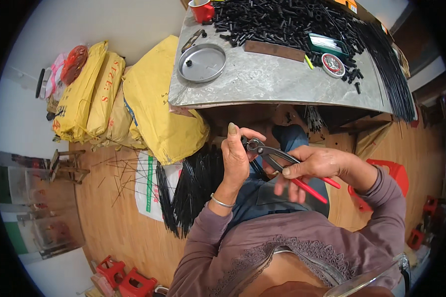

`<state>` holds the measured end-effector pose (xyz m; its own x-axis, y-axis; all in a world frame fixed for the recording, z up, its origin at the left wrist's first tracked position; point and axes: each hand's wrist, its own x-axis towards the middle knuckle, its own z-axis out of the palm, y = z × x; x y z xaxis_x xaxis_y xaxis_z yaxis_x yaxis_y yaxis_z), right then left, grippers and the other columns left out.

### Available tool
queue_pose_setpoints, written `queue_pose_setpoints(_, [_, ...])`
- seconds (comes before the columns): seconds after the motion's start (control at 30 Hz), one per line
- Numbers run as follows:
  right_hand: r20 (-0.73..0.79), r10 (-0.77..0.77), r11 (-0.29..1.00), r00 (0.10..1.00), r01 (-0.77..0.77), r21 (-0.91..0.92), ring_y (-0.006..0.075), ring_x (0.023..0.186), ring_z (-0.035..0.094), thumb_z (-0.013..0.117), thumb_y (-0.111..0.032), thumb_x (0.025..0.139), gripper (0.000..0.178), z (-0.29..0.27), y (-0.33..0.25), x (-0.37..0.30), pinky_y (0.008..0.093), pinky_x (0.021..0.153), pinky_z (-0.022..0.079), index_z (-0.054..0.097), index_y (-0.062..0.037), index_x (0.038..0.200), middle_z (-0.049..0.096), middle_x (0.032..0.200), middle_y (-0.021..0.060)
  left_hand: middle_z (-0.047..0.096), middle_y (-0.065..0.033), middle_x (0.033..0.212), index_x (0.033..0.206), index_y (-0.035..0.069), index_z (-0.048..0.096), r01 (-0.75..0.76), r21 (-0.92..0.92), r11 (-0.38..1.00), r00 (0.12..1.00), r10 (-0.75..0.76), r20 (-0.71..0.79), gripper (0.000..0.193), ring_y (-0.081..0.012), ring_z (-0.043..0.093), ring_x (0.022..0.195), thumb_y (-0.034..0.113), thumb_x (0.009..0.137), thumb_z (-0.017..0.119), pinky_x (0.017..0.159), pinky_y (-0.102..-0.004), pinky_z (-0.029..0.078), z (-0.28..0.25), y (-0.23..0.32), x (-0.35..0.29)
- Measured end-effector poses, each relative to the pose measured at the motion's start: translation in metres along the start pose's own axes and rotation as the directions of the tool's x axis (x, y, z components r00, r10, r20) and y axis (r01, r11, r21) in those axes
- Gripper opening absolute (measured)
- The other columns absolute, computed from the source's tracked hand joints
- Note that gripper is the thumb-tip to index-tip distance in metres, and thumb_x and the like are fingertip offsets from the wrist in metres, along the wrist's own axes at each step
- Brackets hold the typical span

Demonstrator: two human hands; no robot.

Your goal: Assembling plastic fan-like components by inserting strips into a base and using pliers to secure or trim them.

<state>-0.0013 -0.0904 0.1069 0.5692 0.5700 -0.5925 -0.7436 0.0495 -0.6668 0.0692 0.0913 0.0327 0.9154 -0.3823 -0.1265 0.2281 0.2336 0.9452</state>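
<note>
My right hand (316, 163) is wrapped around end-cutting pincers (271, 152) with dark metal jaws and red handles. The handles are spread apart, one under the thumb and the other by the fingers. My left hand (236, 158) is raised with the thumb up, its fingers curled at the pincers' jaws. A small black piece (244, 140) shows between its thumb and fingers, touching or very near the jaws; its exact shape is mostly hidden. Both hands are above my lap, just in front of the table edge.
The grey table (262, 81) bears a heap of black bolt-like parts (277, 22), a round metal tray (202, 63), a rusty bar (275, 50) and a red cup (201, 11). Thin black rods (195, 185) lie at my left by yellow sacks (158, 109). Red stools (136, 283) stand behind.
</note>
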Motion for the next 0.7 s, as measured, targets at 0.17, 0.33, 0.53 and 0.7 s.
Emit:
queue_pose_setpoints(0.17, [-0.085, 0.154, 0.965, 0.984, -0.169, -0.202, 0.0143, 0.050, 0.055, 0.047, -0.025, 0.099, 0.027, 0.004, -0.006, -0.013, 0.0297, 0.049, 0.049, 0.049, 0.0010, 0.106, 0.051, 0.068, 0.0027, 0.049, 0.0012, 0.055, 0.073, 0.001, 0.064, -0.020, 0.098, 0.995, 1.000, 0.018, 0.017, 0.070, -0.0048, 0.043, 0.049, 0.052, 0.100, 0.025, 0.046, -0.0197, 0.033, 0.014, 0.000, -0.008])
queue_pose_setpoints(0.33, [-0.167, -0.422, 0.173, 0.891, -0.102, -0.980, 0.0353, 0.053, 0.059, 0.053, -0.016, 0.092, 0.020, -0.007, 0.003, -0.005, 0.0443, 0.048, 0.045, 0.045, 0.0025, 0.093, 0.057, 0.061, 0.0177, 0.045, 0.0019, 0.053, 0.073, 0.000, 0.063, 0.014, 0.063, 0.998, 1.000, -0.013, -0.024, 0.066, -0.0049, 0.039, 0.047, 0.049, 0.100, 0.027, 0.045, -0.0206, 0.028, 0.017, -0.014, -0.007])
queue_pose_setpoints(0.53, [-0.265, -0.338, 0.393, 0.903, -0.121, -0.912, 0.0409, 0.074, 0.064, 0.058, -0.019, 0.088, 0.026, -0.006, -0.001, -0.012, 0.0451, 0.064, 0.049, 0.052, 0.0049, 0.095, 0.064, 0.080, 0.0249, 0.036, 0.0007, 0.048, 0.073, 0.000, 0.057, 0.021, -0.029, 0.999, 1.000, -0.021, -0.003, 0.064, -0.0068, 0.029, 0.041, 0.050, 0.100, 0.028, 0.040, -0.0230, 0.025, 0.019, -0.013, 0.004])
queue_pose_setpoints(0.7, [-0.273, -0.105, 0.593, 0.956, -0.160, -0.789, 0.0328, 0.058, 0.059, 0.053, -0.018, 0.092, 0.023, 0.005, -0.034, -0.027, 0.0424, 0.058, 0.048, 0.049, 0.0033, 0.099, 0.058, 0.069, 0.0170, 0.040, 0.0028, 0.048, 0.073, -0.002, 0.061, 0.037, -0.094, 0.995, 0.999, -0.036, 0.017, 0.067, -0.0041, 0.032, 0.042, 0.049, 0.101, 0.027, 0.042, -0.0212, 0.024, 0.016, -0.017, 0.002])
